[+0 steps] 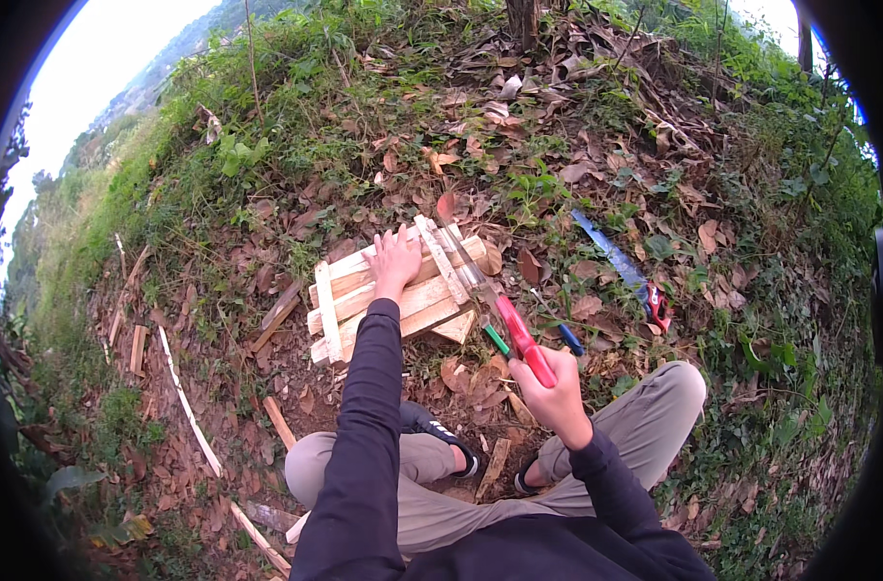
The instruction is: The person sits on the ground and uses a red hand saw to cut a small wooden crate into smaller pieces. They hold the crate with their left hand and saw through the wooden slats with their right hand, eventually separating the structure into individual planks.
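The left hand point(395, 259) reaches far, lying flat and unclenched on pale, crossed wooden slats point(417, 302); the right hand point(555, 389), nearer, grasps a red-handled tool point(519, 335).

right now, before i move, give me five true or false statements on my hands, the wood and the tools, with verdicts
1. The left hand rests on the pale boards with its fingers spread. True.
2. The blue-bladed saw lies to the left of the boards. False: the blue-bladed saw lies on the ground to their right.
3. The right hand grips a red-handled tool. True.
4. The blue-handled tool is in the left hand. False: the blue-handled tool lies on the ground, beyond the right hand.
5. Both sleeves are dark. True.
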`<state>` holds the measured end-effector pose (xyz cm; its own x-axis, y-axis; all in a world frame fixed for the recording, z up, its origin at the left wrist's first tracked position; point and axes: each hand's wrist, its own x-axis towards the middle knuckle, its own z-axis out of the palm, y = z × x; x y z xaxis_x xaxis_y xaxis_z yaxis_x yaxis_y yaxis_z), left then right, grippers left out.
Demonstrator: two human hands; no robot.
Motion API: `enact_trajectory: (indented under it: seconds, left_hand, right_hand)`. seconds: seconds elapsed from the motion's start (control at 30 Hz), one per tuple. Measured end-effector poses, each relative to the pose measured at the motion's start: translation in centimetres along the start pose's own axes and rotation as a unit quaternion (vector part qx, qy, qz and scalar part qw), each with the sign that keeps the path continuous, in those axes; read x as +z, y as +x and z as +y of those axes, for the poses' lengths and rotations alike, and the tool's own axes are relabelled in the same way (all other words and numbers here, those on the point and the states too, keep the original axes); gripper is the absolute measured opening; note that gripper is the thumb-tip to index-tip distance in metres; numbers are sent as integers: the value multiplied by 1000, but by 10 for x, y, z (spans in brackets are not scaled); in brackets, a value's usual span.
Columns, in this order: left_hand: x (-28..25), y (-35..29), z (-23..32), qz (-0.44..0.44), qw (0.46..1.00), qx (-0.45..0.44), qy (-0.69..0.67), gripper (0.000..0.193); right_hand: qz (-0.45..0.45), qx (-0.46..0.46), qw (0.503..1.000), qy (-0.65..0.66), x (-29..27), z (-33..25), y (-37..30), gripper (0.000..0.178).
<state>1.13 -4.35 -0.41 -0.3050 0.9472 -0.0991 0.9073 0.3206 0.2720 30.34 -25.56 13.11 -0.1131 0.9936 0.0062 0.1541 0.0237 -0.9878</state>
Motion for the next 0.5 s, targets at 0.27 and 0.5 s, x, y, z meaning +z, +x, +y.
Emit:
enact_trajectory:
  seconds: [0.27, 0.5]
  left_hand:
    - [4, 7, 19, -21, 999, 31, 25, 67]
    - [-21, -3, 8, -56, 998, -1, 35, 63]
  right_hand:
    - [18, -34, 997, -66, 19, -3, 4, 23]
    - [26, -21, 999, -14, 4, -1, -27, 24]
